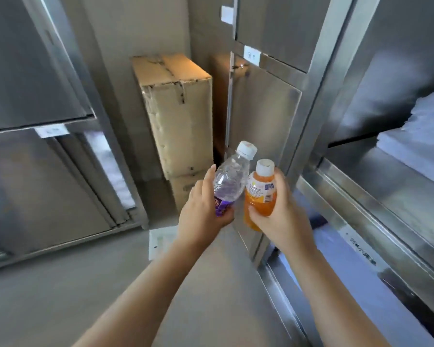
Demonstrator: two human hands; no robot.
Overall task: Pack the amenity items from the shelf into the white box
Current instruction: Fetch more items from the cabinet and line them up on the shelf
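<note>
Bottles fill both hands a little right of the frame's centre. The left hand (202, 211) grips a clear water bottle (232, 175) low on its body, around the purple label. Its thumb lies stretched up along the bottle's left side and its fingers are curled under and around the label, with the fingertips showing at the lower right of the hand. The bottle tilts up and to the right, its white cap at the top. The right hand (281, 214) grips an orange juice bottle (259, 196) with a white cap. Its thumb crosses the lower front of the bottle and its fingers are wrapped round the right side, reaching up near the neck. This bottle stands nearly upright. The two bottles are right beside each other, the water bottle's shoulder against or just short of the juice bottle's label; which of the two cannot be told. Both are held in the air above the grey floor (85, 296). Behind them, at upper centre, two cardboard boxes (176, 108) are stacked against the wall, next to a steel cabinet door (263, 126). At the right edge, folded white linen (426, 121) lies on a steel shelf (386, 186). A white object (161, 240) sits on the floor just left of the left wrist, partly hidden by the forearm and too blurred to name.
</note>
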